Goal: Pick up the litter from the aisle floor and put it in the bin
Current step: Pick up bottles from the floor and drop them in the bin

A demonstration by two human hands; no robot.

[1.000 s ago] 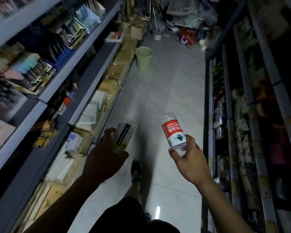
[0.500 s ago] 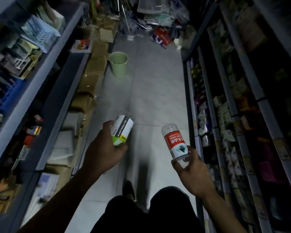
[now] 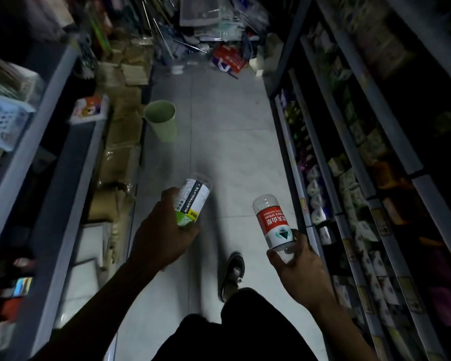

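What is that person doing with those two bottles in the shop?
A person is walking down a shop aisle carrying litter. The left hand grips an electrolyte drink bottle and the right hand grips a red-labelled water bottle. Both bottles look empty. A green bin stands ahead on the tiled floor, beside the cardboard boxes on the left. Nothing has been dropped in yet that can be seen; the bottles are held well short of it.

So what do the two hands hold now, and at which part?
The left hand grips the electrolyte bottle around its lower, green-labelled end. The right hand grips the red-labelled water bottle at its clear end near the wrist.
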